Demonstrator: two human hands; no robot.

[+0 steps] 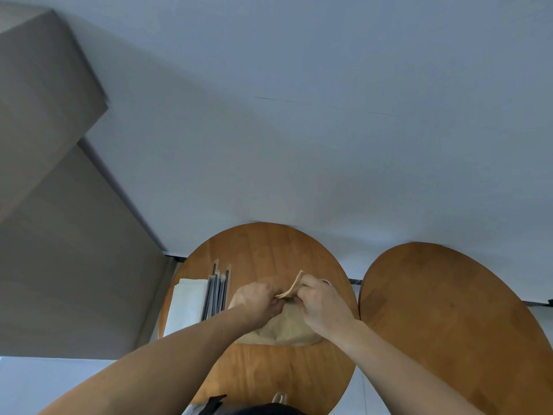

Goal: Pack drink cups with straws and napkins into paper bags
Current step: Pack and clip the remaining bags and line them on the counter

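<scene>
The brown paper bag (284, 327) lies in the lower centre of the frame on a round wooden table (269, 375). What it holds cannot be told, because the hands cover its top. Bare wood shows above and below the bag. The table's far rim is close against the wall, and a second round table (449, 310) stands just to the right across a narrow gap. Wrapped straws (217, 290) and white napkins (187, 304) lie left of the bag. The left hand (257, 301) and right hand (321, 304) meet over the bag's top with curled fingers pinching it. A tan paper strip (294, 284) curls up between them.
</scene>
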